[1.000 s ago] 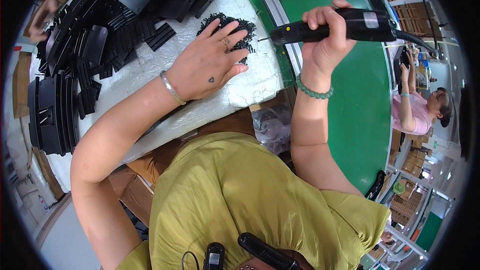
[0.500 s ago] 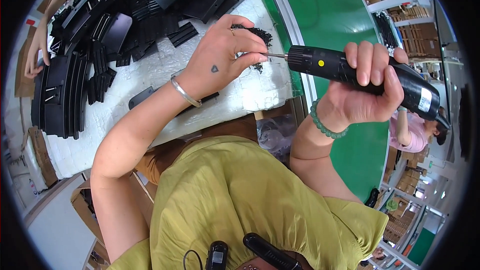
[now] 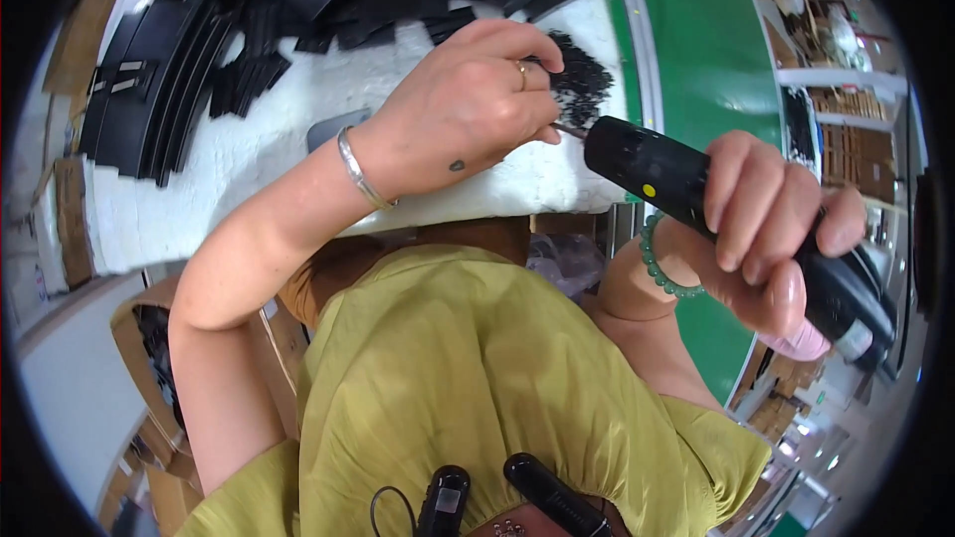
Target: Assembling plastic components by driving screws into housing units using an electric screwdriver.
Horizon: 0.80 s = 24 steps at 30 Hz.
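Right hand [image 3: 761,224] grips black screwdriver [image 3: 637,164] over rail [image 3: 645,50]. Left hand [image 3: 468,114] curled at bit [image 3: 571,130], can't tell if holding. Screw heap [image 3: 585,80] near white slab's [image 3: 269,129] right edge. Green counter [image 3: 701,50] runs wide beyond rail.

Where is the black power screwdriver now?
The screwdriver is right of centre in the head view, in the right hand, its bit at the left hand.
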### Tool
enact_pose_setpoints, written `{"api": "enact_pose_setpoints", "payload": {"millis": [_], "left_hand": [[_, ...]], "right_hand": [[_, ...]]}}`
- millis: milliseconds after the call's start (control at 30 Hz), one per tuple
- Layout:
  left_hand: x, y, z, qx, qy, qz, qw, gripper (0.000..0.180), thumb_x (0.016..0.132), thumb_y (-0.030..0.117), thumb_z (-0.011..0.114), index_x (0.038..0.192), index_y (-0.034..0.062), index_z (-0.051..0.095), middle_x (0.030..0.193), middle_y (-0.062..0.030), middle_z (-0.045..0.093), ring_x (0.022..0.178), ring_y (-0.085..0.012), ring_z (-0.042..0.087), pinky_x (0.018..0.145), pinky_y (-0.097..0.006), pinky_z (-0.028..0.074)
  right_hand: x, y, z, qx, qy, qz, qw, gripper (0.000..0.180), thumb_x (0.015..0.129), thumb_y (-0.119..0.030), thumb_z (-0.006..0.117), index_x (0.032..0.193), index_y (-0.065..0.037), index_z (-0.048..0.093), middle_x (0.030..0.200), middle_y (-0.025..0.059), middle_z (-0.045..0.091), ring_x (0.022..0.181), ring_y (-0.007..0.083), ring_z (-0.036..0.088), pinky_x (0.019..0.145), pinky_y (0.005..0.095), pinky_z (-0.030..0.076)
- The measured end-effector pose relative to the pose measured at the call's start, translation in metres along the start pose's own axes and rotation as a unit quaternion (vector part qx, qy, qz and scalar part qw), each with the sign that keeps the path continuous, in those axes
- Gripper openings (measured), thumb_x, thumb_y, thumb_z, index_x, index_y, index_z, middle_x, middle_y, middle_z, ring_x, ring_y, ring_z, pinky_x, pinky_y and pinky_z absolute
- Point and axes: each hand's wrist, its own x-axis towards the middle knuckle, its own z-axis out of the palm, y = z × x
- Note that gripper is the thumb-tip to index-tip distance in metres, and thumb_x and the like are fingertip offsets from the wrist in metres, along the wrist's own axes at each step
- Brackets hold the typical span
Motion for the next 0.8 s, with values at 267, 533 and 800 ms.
{"api": "enact_pose_setpoints", "payload": {"millis": [267,533,800], "left_hand": [[-0.057,-0.010,-0.048,-0.143,0.044,-0.319,0.936,0.066,0.068,0.021,0.074,0.127,0.0147,0.047,0.118,-0.0069,0.055,0.109,-0.0246,0.050,0.092,-0.032,0.039],[-0.091,-0.001,-0.039,0.023,-0.090,-0.372,0.923,0.050,0.068,0.032,0.073,0.110,0.0090,0.057,0.094,-0.0138,0.061,0.081,-0.0316,0.058,0.069,-0.036,0.047],[-0.084,-0.003,-0.037,-0.039,-0.144,-0.395,0.906,0.041,0.072,0.034,0.068,0.103,0.0087,0.059,0.086,-0.0133,0.062,0.083,-0.0330,0.057,0.071,-0.040,0.045]], "right_hand": [[0.004,0.047,0.034,0.088,-0.001,0.060,0.994,0.030,0.075,-0.010,0.050,0.105,-0.010,0.046,0.059,-0.0052,0.043,0.051,0.0072,0.042,0.054,0.0242,0.033],[-0.001,0.059,0.066,0.088,-0.027,0.149,0.985,0.031,0.075,-0.009,0.052,0.105,-0.009,0.041,0.059,-0.0023,0.042,0.047,0.0094,0.040,0.051,0.0251,0.035],[0.001,0.056,0.076,0.048,-0.049,0.177,0.982,0.028,0.075,-0.006,0.056,0.095,-0.010,0.037,0.060,0.0009,0.043,0.047,0.0123,0.041,0.051,0.0273,0.035]]}}
